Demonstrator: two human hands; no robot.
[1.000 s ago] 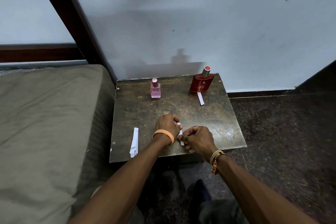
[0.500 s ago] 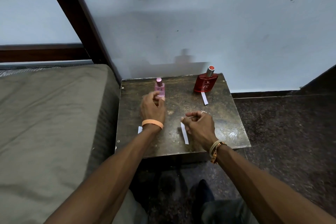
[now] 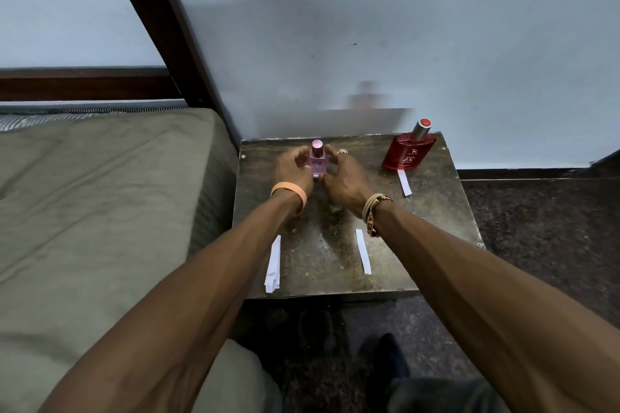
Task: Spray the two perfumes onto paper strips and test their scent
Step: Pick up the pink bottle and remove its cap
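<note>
A small pink perfume bottle [image 3: 317,160] with a pink cap stands upright at the back left of the dark table [image 3: 436,211]. My left hand [image 3: 291,168] curls round its left side, and my right hand [image 3: 345,178] curls round its right side with the thumb at the base. A red perfume bottle [image 3: 407,153] with a silver, red-topped cap stands at the back right. One white paper strip [image 3: 404,182] lies just in front of it. Another paper strip [image 3: 363,251] lies mid-table under my right forearm.
A small stack of white paper strips [image 3: 273,265] lies at the table's front left edge. A grey-green mattress [image 3: 100,211] borders the table on the left. A pale wall stands close behind, and dark floor [image 3: 536,228] lies to the right.
My left hand reached from the table's front to the pink bottle. My right hand let go of the paper strip, left it mid-table and moved up to the bottle's other side.
</note>
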